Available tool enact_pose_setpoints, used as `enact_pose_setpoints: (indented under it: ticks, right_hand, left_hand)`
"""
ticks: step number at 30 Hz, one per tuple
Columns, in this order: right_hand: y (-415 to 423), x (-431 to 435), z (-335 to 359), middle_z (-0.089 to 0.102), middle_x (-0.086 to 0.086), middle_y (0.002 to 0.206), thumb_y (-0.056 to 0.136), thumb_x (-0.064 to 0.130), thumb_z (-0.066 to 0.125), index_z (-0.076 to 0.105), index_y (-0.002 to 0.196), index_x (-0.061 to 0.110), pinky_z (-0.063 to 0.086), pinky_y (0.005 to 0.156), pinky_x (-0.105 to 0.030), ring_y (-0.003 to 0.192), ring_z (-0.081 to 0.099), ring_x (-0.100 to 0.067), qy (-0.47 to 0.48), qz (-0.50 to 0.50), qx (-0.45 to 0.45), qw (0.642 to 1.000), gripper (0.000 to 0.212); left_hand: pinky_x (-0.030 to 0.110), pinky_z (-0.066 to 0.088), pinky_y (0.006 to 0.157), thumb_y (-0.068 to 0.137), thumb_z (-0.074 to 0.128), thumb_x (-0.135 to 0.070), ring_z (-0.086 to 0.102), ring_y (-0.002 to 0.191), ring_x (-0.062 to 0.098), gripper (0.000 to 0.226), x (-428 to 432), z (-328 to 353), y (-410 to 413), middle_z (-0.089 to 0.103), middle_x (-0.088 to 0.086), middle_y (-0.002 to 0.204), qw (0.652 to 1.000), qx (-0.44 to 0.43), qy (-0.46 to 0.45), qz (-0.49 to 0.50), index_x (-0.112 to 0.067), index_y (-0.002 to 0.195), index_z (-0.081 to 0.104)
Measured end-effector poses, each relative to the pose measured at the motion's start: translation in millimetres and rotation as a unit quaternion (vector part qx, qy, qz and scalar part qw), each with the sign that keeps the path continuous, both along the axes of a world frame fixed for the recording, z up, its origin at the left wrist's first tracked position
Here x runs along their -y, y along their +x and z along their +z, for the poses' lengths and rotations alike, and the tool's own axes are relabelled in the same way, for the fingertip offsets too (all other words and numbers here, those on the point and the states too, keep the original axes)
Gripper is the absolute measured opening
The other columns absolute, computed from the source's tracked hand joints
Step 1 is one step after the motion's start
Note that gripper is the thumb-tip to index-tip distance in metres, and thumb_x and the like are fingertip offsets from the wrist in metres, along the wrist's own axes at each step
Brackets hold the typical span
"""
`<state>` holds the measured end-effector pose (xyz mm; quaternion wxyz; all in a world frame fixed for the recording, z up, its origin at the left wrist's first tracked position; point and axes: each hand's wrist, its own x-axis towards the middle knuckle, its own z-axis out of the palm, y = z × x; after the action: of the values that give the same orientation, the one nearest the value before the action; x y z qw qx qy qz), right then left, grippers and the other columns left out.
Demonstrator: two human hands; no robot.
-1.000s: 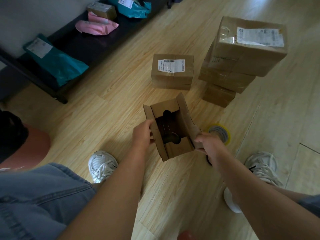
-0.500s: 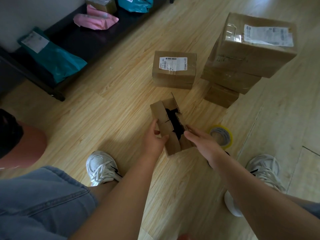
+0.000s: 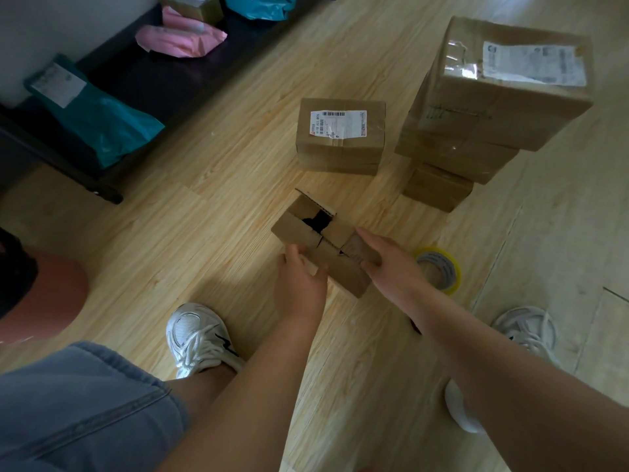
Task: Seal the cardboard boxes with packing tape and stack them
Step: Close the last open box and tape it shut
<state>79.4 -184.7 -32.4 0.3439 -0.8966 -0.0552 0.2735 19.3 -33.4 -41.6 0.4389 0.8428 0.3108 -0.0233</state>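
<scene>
A small unsealed cardboard box is low over the wooden floor between my hands, its flaps partly folded in with a dark gap left at the far end. My left hand grips the box's near left corner. My right hand lies with straight fingers on the right flap and presses it down. A yellow-rimmed roll of packing tape lies flat on the floor just right of my right hand. A sealed box with a white label stands beyond. A stack of three sealed boxes rises at the right.
A low dark bench at the upper left carries teal and pink mailer bags and a small box. My two white sneakers stand on the floor near the box. A reddish round object sits at the left edge.
The box has turned from its opening facing me to lying flatter and lower. Its flaps have folded inward. My right hand moved from gripping a flap to pressing on top.
</scene>
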Motion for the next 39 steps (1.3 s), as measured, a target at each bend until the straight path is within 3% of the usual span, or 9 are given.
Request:
enact_pose_setpoints:
  ticks: [4,7,10,14,21,26,29,36,39]
  right_hand:
    - [10,-2,-1,0.03,-0.004,0.159,0.103,0.019,0.046,0.023,0.157,0.038,0.035,0.115,-0.039,0.144,0.031,-0.026,-0.071,0.045,0.033,0.996,0.062]
    - [1,-1,1,0.014,-0.004,0.166,0.1,0.056,0.042,0.01,0.158,0.039,0.013,0.123,-0.048,0.152,0.012,-0.029,-0.181,0.132,0.095,0.97,0.069]
    - [-12,-4,0,0.01,-0.008,0.167,0.079,0.087,0.039,-0.005,0.159,0.032,0.005,0.123,-0.056,0.153,0.011,-0.031,-0.258,0.188,0.117,0.94,0.107]
    - [-15,-11,-1,0.02,-0.017,0.161,0.078,0.079,0.056,-0.008,0.159,0.02,0.011,0.122,-0.057,0.146,0.028,-0.035,-0.323,0.181,0.145,0.918,0.119]
    - [-1,4,31,0.052,0.007,0.139,0.076,0.062,0.071,0.031,0.151,0.039,0.044,0.105,-0.044,0.123,0.052,-0.023,-0.025,-0.101,-0.033,0.994,0.088]
    - [3,23,39,0.063,0.019,0.112,0.075,0.065,0.073,0.063,0.126,0.038,0.047,0.099,-0.035,0.104,0.059,-0.01,0.097,-0.204,-0.152,0.962,0.059]
    - [4,31,37,0.071,0.008,0.103,0.074,0.067,0.072,0.07,0.103,0.035,0.051,0.097,-0.037,0.1,0.067,-0.016,0.078,-0.235,-0.178,0.952,0.043]
    - [-4,37,38,0.071,-0.004,0.107,0.081,0.051,0.075,0.064,0.1,0.024,0.047,0.102,-0.043,0.1,0.068,-0.025,0.191,-0.307,-0.254,0.897,0.035]
    - [-7,45,35,0.064,-0.013,0.124,0.092,0.051,0.059,0.055,0.128,0.015,0.039,0.111,-0.051,0.113,0.062,-0.034,0.27,-0.348,-0.305,0.844,0.052]
  left_hand:
    - [0.026,0.039,0.075,0.085,0.073,-0.019,0.041,0.104,0.01,0.052,-9,7,17,0.035,-0.005,0.119,0.995,0.039,0.088,-0.023,-0.019,0.129,0.046]
    - [0.029,0.044,0.081,0.085,0.073,-0.018,0.048,0.108,0.015,0.052,-20,6,26,0.038,0.002,0.128,0.999,0.003,0.051,-0.002,-0.016,0.131,0.048]
    - [0.023,0.042,0.073,0.087,0.072,-0.018,0.054,0.092,0.011,0.042,-26,1,21,0.04,0.0,0.13,0.999,0.009,0.027,-0.016,-0.013,0.126,0.055]
    - [0.02,0.044,0.073,0.094,0.06,-0.015,0.059,0.099,0.012,0.03,-31,3,15,0.049,-0.006,0.125,0.998,0.059,0.009,0.02,-0.019,0.124,0.06]
    - [0.032,0.044,0.089,0.094,0.061,-0.026,0.057,0.112,0.014,0.031,-47,7,10,0.058,-0.003,0.13,0.996,-0.033,-0.069,0.05,-0.025,0.125,0.063]
    - [0.027,0.045,0.095,0.095,0.063,-0.016,0.06,0.113,0.014,0.031,-44,14,8,0.065,-0.005,0.116,0.967,-0.011,-0.242,0.082,-0.019,0.126,0.065]
    - [0.011,0.045,0.076,0.095,0.062,-0.014,0.063,0.111,0.015,0.034,-44,22,9,0.068,-0.003,0.118,0.952,0.0,-0.296,0.082,-0.018,0.129,0.064]
    - [0.035,0.047,0.096,0.097,0.054,-0.011,0.066,0.104,0.014,0.026,-50,28,6,0.072,-0.007,0.113,0.939,-0.001,-0.323,0.118,-0.027,0.109,0.072]
    - [0.037,0.05,0.097,0.094,0.058,-0.009,0.067,0.101,0.017,0.021,-56,32,6,0.072,-0.003,0.105,0.936,0.006,-0.316,0.153,-0.026,0.097,0.071]
